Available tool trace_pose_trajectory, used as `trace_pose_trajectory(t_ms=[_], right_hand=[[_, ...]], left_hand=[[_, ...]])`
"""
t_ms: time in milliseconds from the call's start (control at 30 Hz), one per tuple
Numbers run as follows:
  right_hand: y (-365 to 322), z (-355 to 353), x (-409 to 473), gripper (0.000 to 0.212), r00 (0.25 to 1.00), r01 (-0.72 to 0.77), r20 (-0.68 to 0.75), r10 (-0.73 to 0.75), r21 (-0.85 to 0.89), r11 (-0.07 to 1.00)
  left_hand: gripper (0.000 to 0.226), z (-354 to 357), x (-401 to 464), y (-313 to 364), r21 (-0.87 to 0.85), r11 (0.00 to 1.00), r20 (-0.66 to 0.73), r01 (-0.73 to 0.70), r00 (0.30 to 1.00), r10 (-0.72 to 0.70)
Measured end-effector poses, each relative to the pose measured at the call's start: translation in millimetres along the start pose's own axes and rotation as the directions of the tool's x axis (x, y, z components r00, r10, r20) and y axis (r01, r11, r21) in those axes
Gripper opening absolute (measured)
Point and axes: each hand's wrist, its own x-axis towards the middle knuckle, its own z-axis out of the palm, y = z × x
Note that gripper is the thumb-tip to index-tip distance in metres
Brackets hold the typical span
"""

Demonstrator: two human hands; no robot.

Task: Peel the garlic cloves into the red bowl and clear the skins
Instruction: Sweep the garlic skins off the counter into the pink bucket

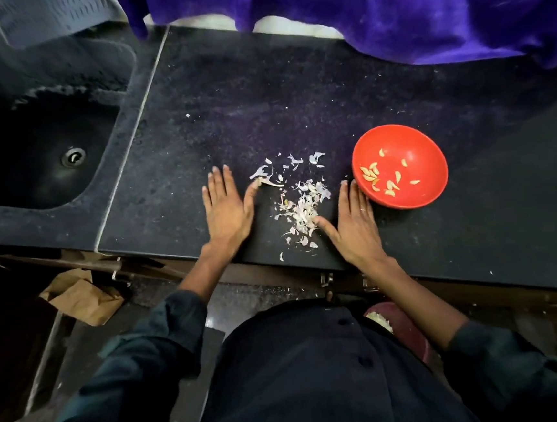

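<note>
The one camera sits on my head, looking steeply down and forward over my chest at the bottom of the frame; the dark counter (293, 85) fills the middle, close below me; the sink (38, 137) falls at the upper left, the purple cloth (387, 9) along the top; the wide lens bends the edges.
</note>
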Motion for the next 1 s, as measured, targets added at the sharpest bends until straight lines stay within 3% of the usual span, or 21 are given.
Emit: trace_pose_trajectory(t_ms=[67, 200, 333, 400, 500, 567, 633, 733, 867, 1000], right_hand=[[-2.3, 1.2, 11.7, 0.105, 1.0, -0.026, -0.01, 0.026, -0.04, 0.999], [-18.8, 8.9, 30.4, 0.111, 1.0, 0.0, -0.014, -0.001, -0.034, 0.999], [-28.5, 11.8, 26.9, 0.086, 0.975, 0.215, 0.053, -0.215, 0.015, 0.977], [-27.3, 7.4, 21.2, 0.078, 0.95, 0.295, 0.064, -0.307, 0.153, 0.943], [-23.8, 1.5, 35.7, 0.081, 0.968, 0.251, -0.06, -0.244, 0.279, 0.927], [-25.6, -0.2, 57.7, 0.08, 0.982, 0.18, -0.108, -0.157, 0.246, 0.952], [-31.7, -1.5, 78.7, 0.078, 0.993, 0.101, -0.084, -0.085, 0.212, 0.972], [-38.0, 1.2, 101.0, 0.069, 0.995, 0.087, -0.057, -0.08, 0.14, 0.986], [-36.9, 0.4, 103.5, 0.052, 0.969, 0.244, -0.076, -0.236, 0.122, 0.962], [-23.4, 5.7, 77.5, 0.057, 0.947, 0.321, -0.071, -0.313, 0.178, 0.93]], left_hand=[[0.088, 1.6, 11.5, -1.3, 0.096, 0.995, 0.019, 0.018, 1.0, -0.02], [0.089, 18.8, 10.5, 25.2, 0.092, 0.982, 0.1, -0.163, 0.983, 0.154], [0.078, 29.7, -13.3, 50.2, -0.091, 0.952, 0.153, -0.293, 0.94, 0.304], [0.066, 23.9, -22.7, 48.6, -0.249, 0.922, 0.134, -0.298, 0.932, 0.337], [0.061, 14.3, -8.1, 36.6, -0.25, 0.936, 0.021, -0.248, 0.965, 0.261], [0.064, 12.2, 16.4, 28.5, -0.186, 0.974, 0.008, -0.132, 0.991, 0.135], [0.065, 14.2, 37.7, 27.1, -0.082, 0.992, 0.037, -0.098, 0.994, 0.101], [0.057, 22.2, 55.8, 38.9, -0.022, 0.973, 0.096, -0.229, 0.968, 0.23], [0.049, 27.8, 63.0, 55.5, -0.097, 0.91, 0.139, -0.402, 0.9, 0.412], [0.055, 28.0, 42.6, 49.1, -0.164, 0.868, 0.167, -0.469, 0.854, 0.493]])
